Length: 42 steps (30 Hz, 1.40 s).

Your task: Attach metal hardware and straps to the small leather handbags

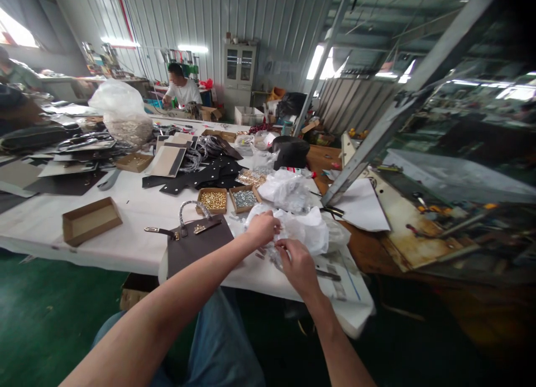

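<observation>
Had blue jeans (218,342) at the very near side, above a green floor (42,320). Reached out over the near right part of a white-covered table (144,208). Had the right hand (298,261) slightly nearer, thumb and forefinger bent into a loose pinch, basically almost closed. Had the left hand (263,228) just farther and to the left, fingers curled inward, tips close to the right ones. Couldn't tell about anything actually gripped in either, tbh, way too small and blurry there. Had crumpled white plastic (309,228) right by and beyond the fingertips, so pretty much the closest stuff to both hands.

Spotted a dark brown handbag (190,247) lying just left of there, near the table's edge, partly hidden by the left forearm (209,271). Noticed a wrapped handle (195,203) on the far side of it, plus a gold clasp (203,228). Saw a shallow cardboard tray (92,224) farther left.

Past that, found gold bits (213,199) and silver bits (244,198) in two little boxes (215,211) side by side, then a pile of black studded pieces (218,175) beyond. Caught a bulging plastic sack (119,99) at far left, and a co-worker in a white shirt (188,91) way back, left of a glass-door cabinet (240,66).
</observation>
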Motion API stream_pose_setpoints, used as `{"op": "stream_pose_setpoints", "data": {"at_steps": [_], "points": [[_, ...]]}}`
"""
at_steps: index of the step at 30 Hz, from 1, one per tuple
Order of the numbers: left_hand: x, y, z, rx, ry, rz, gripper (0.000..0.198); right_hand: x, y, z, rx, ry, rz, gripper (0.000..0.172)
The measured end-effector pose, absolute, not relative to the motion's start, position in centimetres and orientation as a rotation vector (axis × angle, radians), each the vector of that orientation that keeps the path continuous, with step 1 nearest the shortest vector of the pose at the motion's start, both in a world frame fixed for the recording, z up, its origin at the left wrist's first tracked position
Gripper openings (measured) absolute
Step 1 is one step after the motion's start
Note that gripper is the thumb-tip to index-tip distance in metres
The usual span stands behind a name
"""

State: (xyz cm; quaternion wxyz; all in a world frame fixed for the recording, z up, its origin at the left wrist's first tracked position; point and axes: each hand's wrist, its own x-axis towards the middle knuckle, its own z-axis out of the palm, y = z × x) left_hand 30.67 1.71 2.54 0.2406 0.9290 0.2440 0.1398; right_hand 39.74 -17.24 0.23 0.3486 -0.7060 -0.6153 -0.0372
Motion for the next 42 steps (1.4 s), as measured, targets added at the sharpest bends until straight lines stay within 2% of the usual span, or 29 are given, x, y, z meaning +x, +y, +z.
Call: {"op": "stream_pose_setpoints", "data": {"at_steps": [2,5,10,13,18,21,25,29,35,39,42], "points": [[31.1,1.7,2.2,2.494,0.721,0.393,0.018,39.9,-17.8,1.0,-1.774,-1.377,-0.034,0.022],[31.5,1.7,1.9,2.423,0.767,0.394,0.015,40.5,-18.2,2.2,-1.795,-1.069,-0.152,0.032],[31.5,2.0,2.0,2.343,0.774,0.406,0.012,42.2,-17.8,3.6,-1.961,-1.087,-0.486,0.034],[31.1,2.4,2.2,2.285,0.767,0.421,0.008,42.8,-17.3,3.8,-2.111,-1.020,-0.555,0.032],[31.0,2.7,2.4,2.153,0.771,0.480,0.011,43.9,-16.2,3.2,-2.225,-1.017,-0.429,0.032],[30.7,2.4,3.0,1.950,0.778,0.573,0.016,44.2,-16.3,3.0,-2.120,-1.106,-0.403,0.038],[30.2,1.4,4.4,1.786,0.784,0.673,0.020,43.1,-17.0,4.0,-1.898,-1.113,-0.310,0.036],[30.3,-0.6,6.0,1.760,0.643,0.651,0.018,41.4,-17.1,5.4,-1.714,-1.289,-0.038,0.056],[30.9,-2.7,6.4,1.657,0.487,0.501,0.012,41.8,-17.8,5.5,-1.688,-1.357,-0.180,0.032],[30.8,-1.8,6.2,1.466,0.592,0.542,0.024,43.3,-19.2,4.7,-1.950,-1.158,-0.405,0.036],[30.5,-1.0,6.2,1.512,0.769,0.682,0.022,44.1,-19.4,4.0,-2.111,-1.146,-0.399,0.039]]}}
